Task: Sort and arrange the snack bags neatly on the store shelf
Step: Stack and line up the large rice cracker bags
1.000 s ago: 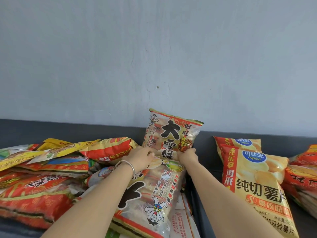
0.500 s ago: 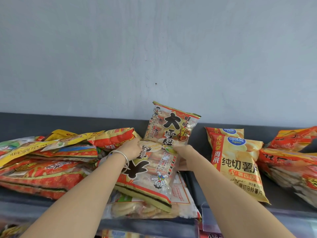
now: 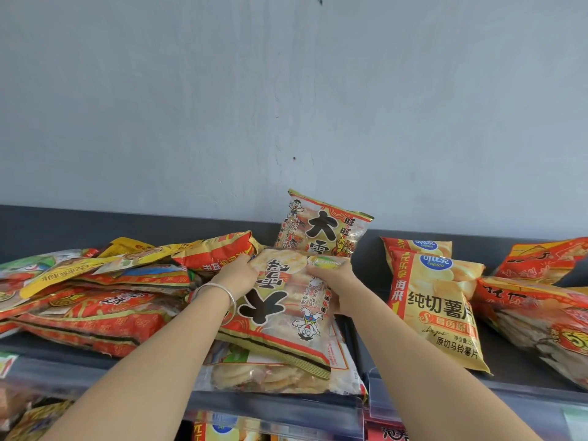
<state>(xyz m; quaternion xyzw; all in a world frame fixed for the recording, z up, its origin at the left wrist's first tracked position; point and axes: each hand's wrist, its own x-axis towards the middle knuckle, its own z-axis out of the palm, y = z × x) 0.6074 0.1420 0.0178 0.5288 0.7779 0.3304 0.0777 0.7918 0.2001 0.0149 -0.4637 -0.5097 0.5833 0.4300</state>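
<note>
A rice cracker bag lies upside down on a stack in the middle of the top shelf. My left hand grips its far left corner, and my right hand grips its far right side. Behind it a matching rice cracker bag stands upright against the wall. Under the held bag lies a clear bag of crackers.
A loose heap of red and yellow snack bags fills the shelf's left. Two yellow potato chip bags lean at the right, with more red bags beyond them. The shelf's front edge carries price holders; a lower shelf shows beneath.
Both hands have pulled the upside-down bag toward me and lifted its far end. The view has tilted down, showing the shelf's front edge.
</note>
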